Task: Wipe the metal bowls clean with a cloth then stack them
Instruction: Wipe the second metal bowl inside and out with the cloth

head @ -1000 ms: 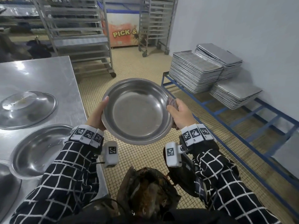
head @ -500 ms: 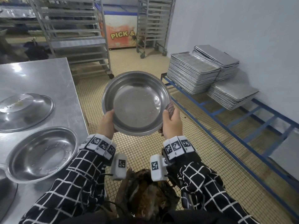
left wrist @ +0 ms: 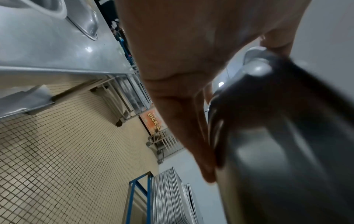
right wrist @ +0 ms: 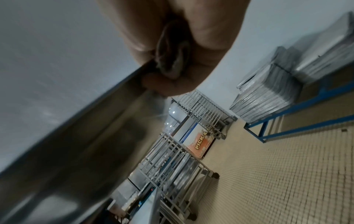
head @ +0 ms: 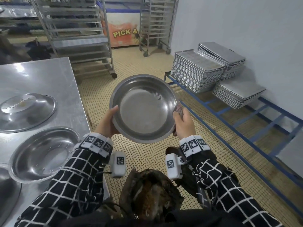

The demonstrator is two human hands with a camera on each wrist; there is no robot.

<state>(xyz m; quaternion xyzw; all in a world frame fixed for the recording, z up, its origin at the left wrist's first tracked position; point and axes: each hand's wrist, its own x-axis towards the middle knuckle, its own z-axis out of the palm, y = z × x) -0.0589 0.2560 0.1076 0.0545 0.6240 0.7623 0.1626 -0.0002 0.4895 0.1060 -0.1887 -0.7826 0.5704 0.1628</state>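
A round metal bowl [head: 144,108] is held in the air above the tiled floor, its inside tilted toward me. My left hand [head: 107,122] grips its left rim, thumb on the inner edge. My right hand [head: 182,122] holds the right rim with a dark crumpled cloth [head: 179,110] pinched against it. In the right wrist view the cloth [right wrist: 172,60] is bunched between thumb and fingers at the bowl's edge [right wrist: 76,136]. The left wrist view shows straight fingers [left wrist: 193,136] lying along the bowl's outside [left wrist: 287,151]. On the steel table [head: 49,76] lie an upright bowl [head: 44,153] and an upside-down one [head: 26,110].
A third bowl's edge [head: 8,194] shows at the lower left of the table. Stacks of metal trays [head: 198,72] sit on a blue frame rack [head: 246,128] at the right wall. Wheeled tray racks [head: 73,33] stand behind. A dark bag [head: 150,194] hangs at my waist.
Both hands shifted along the bowl's rim, first down toward its near edge, then back up the sides. The bowl turned and tilted a little in my grip.
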